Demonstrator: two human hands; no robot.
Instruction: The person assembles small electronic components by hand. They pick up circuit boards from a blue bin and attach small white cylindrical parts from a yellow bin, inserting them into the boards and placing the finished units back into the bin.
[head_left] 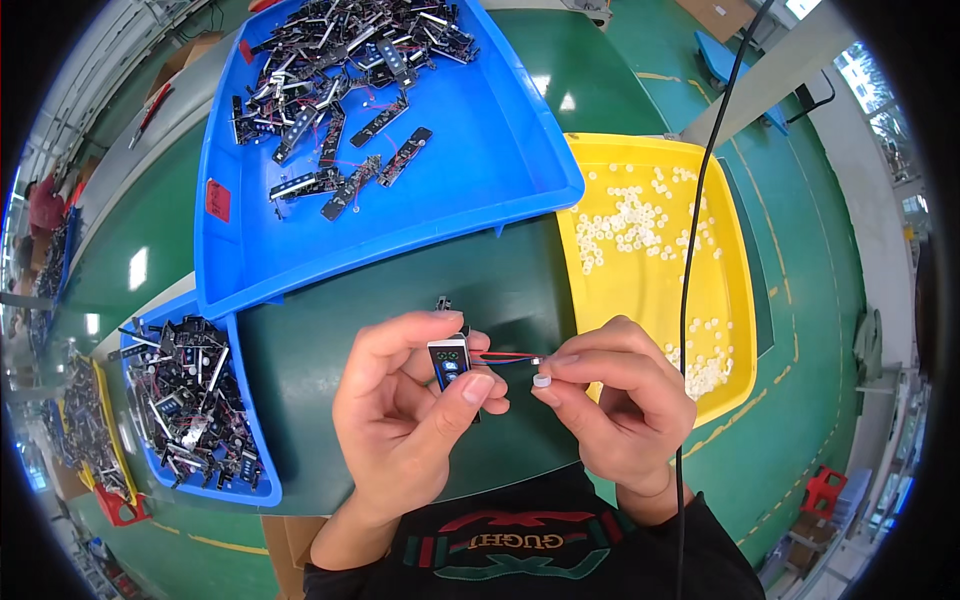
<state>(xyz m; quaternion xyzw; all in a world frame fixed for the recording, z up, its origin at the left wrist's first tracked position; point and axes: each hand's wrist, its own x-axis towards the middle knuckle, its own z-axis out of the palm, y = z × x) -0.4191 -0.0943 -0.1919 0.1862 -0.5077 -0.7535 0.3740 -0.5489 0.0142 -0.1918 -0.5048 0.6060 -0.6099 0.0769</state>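
Above the green table's near edge, my left hand (405, 410) is closed around a small black circuit board (449, 358) with a pale edge. Thin red and dark wires (507, 357) run from the board to the fingertips of my right hand (625, 405). Between that hand's thumb and fingers is a small white round cap (542, 380), right beside a tiny part (537, 361) at the wires' end. Whether the cap touches that part, I cannot tell.
A large blue bin (390, 235) holds a heap of wired boards at the back. Right of it, a yellow tray (740, 300) carries many white round pieces. A smaller blue bin (262, 470) of boards stands left. A black cable (692, 240) hangs down in front of the yellow tray.
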